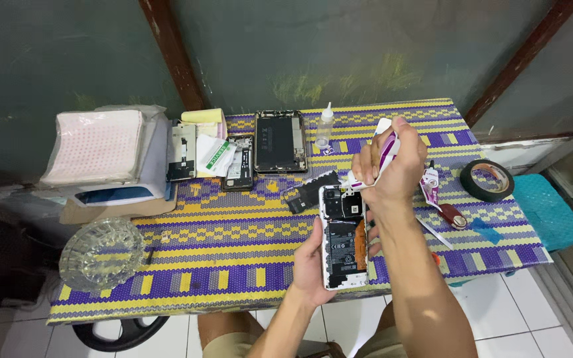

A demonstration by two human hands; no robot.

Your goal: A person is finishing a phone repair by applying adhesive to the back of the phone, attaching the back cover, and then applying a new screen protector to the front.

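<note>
The left hand (pixel 314 260) cradles an opened phone (pixel 344 237) from underneath, fingers wrapped round its edges, so the exposed battery and boards lie face up and steady over the table's near edge. Just above that grip, the right hand (pixel 392 162) is closed tight around a white and purple tube (pixel 374 159), nozzle tipped down toward the phone's upper end. Beyond the tube sit a small dropper bottle (pixel 325 126) and another stripped phone frame (pixel 280 141); a tape roll (pixel 487 179) lies well off to the right.
</note>
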